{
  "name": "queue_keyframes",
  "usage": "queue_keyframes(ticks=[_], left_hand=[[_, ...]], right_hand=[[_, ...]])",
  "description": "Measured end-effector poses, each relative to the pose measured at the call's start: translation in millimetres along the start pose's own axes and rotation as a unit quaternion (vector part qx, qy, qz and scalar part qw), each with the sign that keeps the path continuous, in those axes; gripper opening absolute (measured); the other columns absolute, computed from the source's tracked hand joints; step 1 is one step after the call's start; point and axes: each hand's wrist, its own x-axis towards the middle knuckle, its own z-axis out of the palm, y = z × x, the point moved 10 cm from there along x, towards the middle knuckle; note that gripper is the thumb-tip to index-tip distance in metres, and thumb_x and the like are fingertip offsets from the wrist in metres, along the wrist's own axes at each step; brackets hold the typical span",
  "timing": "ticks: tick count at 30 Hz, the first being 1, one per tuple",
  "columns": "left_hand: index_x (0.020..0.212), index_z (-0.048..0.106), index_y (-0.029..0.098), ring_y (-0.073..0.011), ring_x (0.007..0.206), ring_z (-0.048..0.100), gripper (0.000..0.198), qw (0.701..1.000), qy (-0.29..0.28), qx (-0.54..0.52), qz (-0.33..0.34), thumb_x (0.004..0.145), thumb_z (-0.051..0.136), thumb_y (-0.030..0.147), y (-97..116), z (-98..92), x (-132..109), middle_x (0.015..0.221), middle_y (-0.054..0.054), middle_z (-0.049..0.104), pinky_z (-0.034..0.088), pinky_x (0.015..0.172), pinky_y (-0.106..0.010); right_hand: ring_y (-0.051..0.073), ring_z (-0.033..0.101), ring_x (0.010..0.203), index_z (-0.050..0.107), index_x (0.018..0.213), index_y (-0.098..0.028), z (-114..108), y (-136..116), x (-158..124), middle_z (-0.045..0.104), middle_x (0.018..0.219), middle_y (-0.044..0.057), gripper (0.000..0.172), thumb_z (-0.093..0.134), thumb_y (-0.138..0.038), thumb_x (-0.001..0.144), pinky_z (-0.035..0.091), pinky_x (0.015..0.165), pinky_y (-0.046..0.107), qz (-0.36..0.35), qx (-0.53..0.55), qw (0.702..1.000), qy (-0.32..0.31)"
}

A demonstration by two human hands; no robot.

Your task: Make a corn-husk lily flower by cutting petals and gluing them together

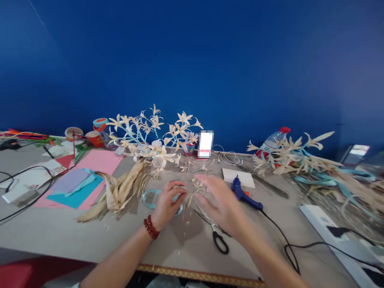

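My left hand (pixel 170 203) is over the middle of the table, thumb and fingertips pressed together in a pinch. What it holds, if anything, is too small to make out. Partly beneath it lies a loop of light blue tape (pixel 149 197). My right hand (pixel 220 202), smeared by motion, hovers just to the right with thumb and fingers apart and nothing visible in it. Scissors with black handles (pixel 220 242) lie under and in front of it. Small pale husk pieces (pixel 196 183) are scattered between and beyond the hands.
A blue glue gun (pixel 244 196) rests by a white card (pixel 238 177), its cord running right. Dried corn husks (pixel 120 192) and coloured paper (pixel 90 186) lie left. Husk flowers (pixel 150 136) stand behind, near a phone (pixel 205 144). A power strip (pixel 327 236) sits right.
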Motion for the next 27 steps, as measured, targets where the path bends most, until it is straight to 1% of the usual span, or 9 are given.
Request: queue_keyframes(ticks=[3,5,7,10,13,15,19,22,27], left_hand=[[0.092,0.067,0.021,-0.0212,0.104,0.058,0.015,1.000,-0.004,0.001,0.001,0.088,0.054,0.015,0,1.1,0,0.108,-0.009,0.063,0.048,0.091,-0.038],[0.092,0.066,0.021,-0.0209,0.104,0.058,0.015,1.000,-0.006,0.007,-0.001,0.088,0.053,0.015,-1,1.1,0,0.108,-0.009,0.063,0.047,0.091,-0.037],[0.093,0.066,0.021,-0.0208,0.103,0.058,0.015,1.000,0.001,0.012,-0.002,0.088,0.053,0.015,-2,-0.3,1,0.107,-0.009,0.064,0.048,0.091,-0.037],[0.092,0.066,0.021,-0.0211,0.101,0.059,0.013,1.000,0.013,0.020,0.000,0.088,0.055,0.017,-3,-2.7,2,0.106,-0.008,0.064,0.048,0.090,-0.038],[0.092,0.066,0.022,-0.0216,0.101,0.060,0.013,0.999,0.014,0.029,0.007,0.088,0.055,0.017,1,-3.6,2,0.105,-0.008,0.065,0.049,0.089,-0.039],[0.097,0.065,0.023,-0.0220,0.102,0.059,0.015,0.999,0.014,0.034,0.014,0.087,0.056,0.017,5,-4.4,2,0.106,-0.008,0.065,0.048,0.090,-0.039],[0.107,0.061,0.024,-0.0225,0.106,0.058,0.022,0.998,-0.005,0.059,0.034,0.086,0.058,0.017,12,-1.2,2,0.111,-0.008,0.065,0.042,0.100,-0.045],[0.098,0.063,0.024,-0.0213,0.103,0.059,0.016,0.996,-0.003,0.076,0.043,0.087,0.056,0.016,14,-0.4,1,0.105,-0.006,0.067,0.037,0.104,-0.047],[0.091,0.064,0.022,-0.0206,0.097,0.061,0.012,0.996,0.010,0.075,0.040,0.086,0.056,0.016,14,-3.5,0,0.097,-0.005,0.068,0.037,0.104,-0.047]], right_hand=[[0.026,0.062,0.104,0.058,0.122,-0.021,34,-3,2,0.069,0.112,0.010,0.032,0.052,-0.016,0.091,0.042,0.100,0.050,-0.012,-0.024,0.999,-0.035],[0.026,0.064,0.097,0.062,0.112,-0.020,52,3,1,0.071,0.107,0.009,0.026,0.051,-0.013,0.090,0.045,0.094,0.047,0.009,-0.042,0.998,-0.038],[0.025,0.065,0.091,0.065,0.104,-0.019,61,10,0,0.072,0.101,0.009,0.020,0.051,-0.013,0.091,0.049,0.083,0.040,0.033,-0.047,0.998,-0.033],[0.023,0.065,0.081,0.065,0.095,-0.020,62,20,-3,0.071,0.090,0.008,0.018,0.048,-0.016,0.093,0.049,0.072,0.033,0.058,-0.036,0.997,-0.028],[0.021,0.064,0.080,0.064,0.092,-0.021,58,28,-7,0.069,0.086,0.005,0.016,0.048,-0.018,0.093,0.047,0.070,0.030,0.078,0.001,0.997,-0.024],[0.020,0.063,0.078,0.063,0.090,-0.021,58,34,-10,0.069,0.085,0.005,0.014,0.049,-0.019,0.092,0.046,0.069,0.029,0.100,0.028,0.994,-0.024],[0.019,0.062,0.075,0.061,0.087,-0.021,64,39,-14,0.067,0.081,0.003,0.012,0.050,-0.018,0.091,0.044,0.068,0.027,0.125,0.059,0.990,-0.032],[0.019,0.061,0.075,0.061,0.085,-0.021,64,38,-15,0.066,0.080,0.003,0.012,0.050,-0.018,0.090,0.044,0.069,0.026,0.126,0.069,0.989,-0.031],[0.018,0.060,0.073,0.060,0.084,-0.021,61,35,-14,0.065,0.077,0.003,0.012,0.049,-0.019,0.091,0.042,0.066,0.025,0.124,0.076,0.988,-0.042]])
